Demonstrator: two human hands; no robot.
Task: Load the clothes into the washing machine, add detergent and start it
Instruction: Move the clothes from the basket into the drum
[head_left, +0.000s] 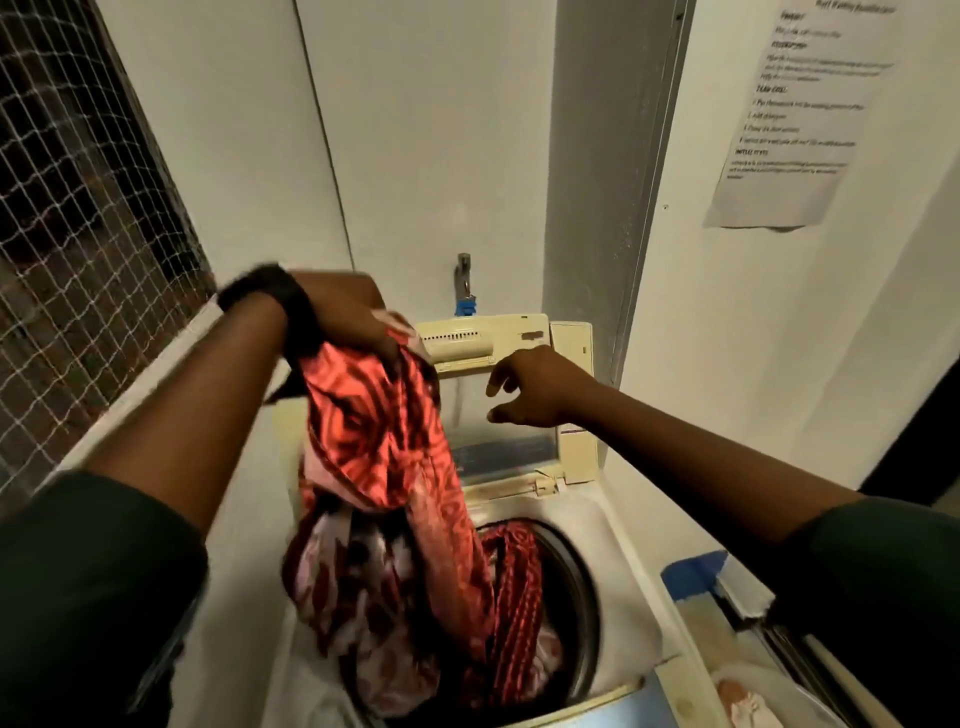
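My left hand (348, 317) grips the top of a red and white patterned cloth (384, 467) and holds it up over the top-loading washing machine (618, 530). The cloth hangs down into the round drum opening (576, 587), where more red patterned fabric (514, 597) lies. My right hand (535, 387) hovers in front of the raised cream lid (498, 338), fingers spread and holding nothing. A dark band sits on my left wrist.
A tap with a blue fitting (464, 291) sticks out of the wall behind the machine. A mesh-covered window (78, 218) runs along the left. A printed sheet (800, 109) hangs on the right wall. A blue and white object (722, 592) sits at the machine's right.
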